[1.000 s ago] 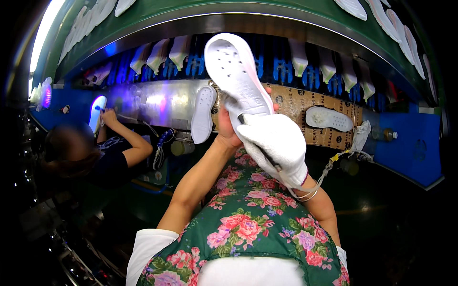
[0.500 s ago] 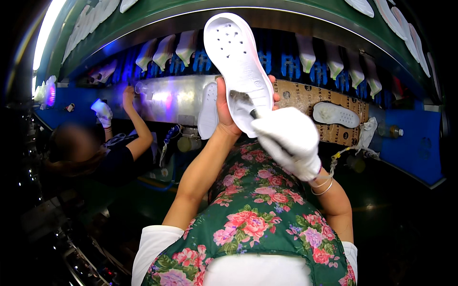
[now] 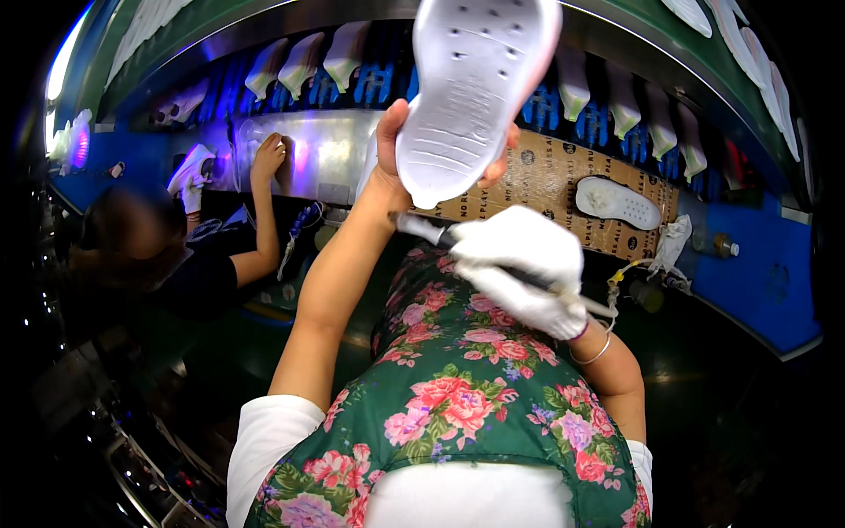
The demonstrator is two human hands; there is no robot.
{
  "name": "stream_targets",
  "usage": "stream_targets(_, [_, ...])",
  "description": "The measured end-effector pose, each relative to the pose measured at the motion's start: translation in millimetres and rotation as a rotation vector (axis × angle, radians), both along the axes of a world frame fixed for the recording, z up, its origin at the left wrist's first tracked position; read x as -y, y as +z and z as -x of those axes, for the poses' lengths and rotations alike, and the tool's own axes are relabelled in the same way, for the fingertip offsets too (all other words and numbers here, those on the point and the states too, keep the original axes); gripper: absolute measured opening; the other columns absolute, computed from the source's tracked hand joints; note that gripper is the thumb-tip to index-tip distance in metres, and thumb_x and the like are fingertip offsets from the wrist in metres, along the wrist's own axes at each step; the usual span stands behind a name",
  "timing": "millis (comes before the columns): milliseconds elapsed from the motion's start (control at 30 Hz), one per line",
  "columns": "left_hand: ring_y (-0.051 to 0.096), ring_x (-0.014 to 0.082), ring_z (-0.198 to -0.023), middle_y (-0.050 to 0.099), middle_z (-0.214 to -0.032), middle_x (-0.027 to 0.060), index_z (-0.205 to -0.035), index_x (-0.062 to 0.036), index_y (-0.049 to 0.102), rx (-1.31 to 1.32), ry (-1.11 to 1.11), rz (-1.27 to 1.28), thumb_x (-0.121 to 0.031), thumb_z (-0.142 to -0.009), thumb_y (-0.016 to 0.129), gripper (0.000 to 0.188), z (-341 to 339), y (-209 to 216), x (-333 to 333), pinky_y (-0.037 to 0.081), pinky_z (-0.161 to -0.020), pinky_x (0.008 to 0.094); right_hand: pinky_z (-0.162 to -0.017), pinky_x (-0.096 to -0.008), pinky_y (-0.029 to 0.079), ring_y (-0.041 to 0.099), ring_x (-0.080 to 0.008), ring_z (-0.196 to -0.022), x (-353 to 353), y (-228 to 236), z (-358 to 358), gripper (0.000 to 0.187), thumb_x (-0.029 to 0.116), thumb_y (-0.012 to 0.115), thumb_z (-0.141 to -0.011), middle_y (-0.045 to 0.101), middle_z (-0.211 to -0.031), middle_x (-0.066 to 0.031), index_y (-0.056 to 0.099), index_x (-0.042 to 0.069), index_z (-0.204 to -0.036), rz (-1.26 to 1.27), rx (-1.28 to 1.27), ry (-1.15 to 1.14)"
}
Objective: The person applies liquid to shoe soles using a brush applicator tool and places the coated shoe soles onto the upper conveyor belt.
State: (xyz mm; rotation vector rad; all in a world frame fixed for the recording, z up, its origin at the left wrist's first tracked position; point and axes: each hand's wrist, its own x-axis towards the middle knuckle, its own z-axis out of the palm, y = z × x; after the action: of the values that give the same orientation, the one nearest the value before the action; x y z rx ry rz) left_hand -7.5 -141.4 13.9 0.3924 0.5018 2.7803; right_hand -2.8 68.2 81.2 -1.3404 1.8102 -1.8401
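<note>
Swung from left-leaning to right-leaning since half a second ago, the white sole (image 3: 471, 97), held up at the table (image 3: 326, 145), points its broad end away lengthwise; left hand (image 3: 389, 154) grips it, gloved right hand (image 3: 521, 264) a brush (image 3: 427, 229).

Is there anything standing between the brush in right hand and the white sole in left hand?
Nothing visible. The brush in the gloved right hand shows just below the white sole, apart from it.
</note>
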Motion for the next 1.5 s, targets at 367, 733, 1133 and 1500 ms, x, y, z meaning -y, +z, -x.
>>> stream_targets(367, [0.066, 0.0405, -0.09, 0.053, -0.126, 0.0388, -0.149, -0.0038, 0.039, 0.002, -0.228, -0.009, -0.058, -0.089, 0.053, 0.082, 8, 8, 8, 0.054, -0.08, 0.044, -0.067, -0.0367, 0.055, 0.069, -0.0263, -0.077, -3, -10, -9, 0.031, 0.002, 0.076, -0.076, 0.072, -0.099, -0.0119, 0.072, 0.007, -0.107, 0.0, -0.324, 0.082])
stream_targets(733, [0.06, 0.0386, -0.094, 0.053, -0.122, 0.0312, -0.147, -0.0044, 0.042, 0.139, -0.074, 0.175, -0.069, -0.082, 0.057, 0.092, 11, 19, 11, 0.051, -0.063, 0.0426, -0.076, -0.0347, 0.056, 0.071, -0.0229, -0.084, 3, -8, 1, 0.021, 0.003, 0.078, -0.078, 0.074, -0.097, -0.0113, 0.075, 0.006, -0.098, -0.033, 0.054, -0.201])
stream_targets(1133, [0.065, 0.0402, -0.104, 0.056, -0.134, 0.0234, -0.152, -0.0027, 0.034, 0.381, 0.113, -0.01, -0.062, -0.1, 0.03, 0.078, -55, -5, -12, 0.055, -0.087, 0.0508, -0.073, -0.0344, 0.055, 0.07, -0.0267, -0.081, 8, 12, 51, 0.025, 0.001, 0.077, -0.077, 0.074, -0.096, -0.0091, 0.074, 0.008, -0.1, -0.104, -0.423, -0.41])
stream_targets(1500, [0.066, 0.0445, -0.098, 0.046, -0.131, 0.0389, -0.146, 0.0097, 0.028, -0.307, 0.181, 0.088, -0.058, -0.07, 0.084, 0.116, -3, 71, 85, 0.064, -0.065, 0.0504, -0.082, -0.0345, 0.054, 0.069, -0.0259, -0.091, -31, -24, 12, 0.019, -0.005, 0.072, -0.075, 0.072, -0.101, -0.0196, 0.073, -0.007, -0.094, 0.301, 0.7, -0.353])
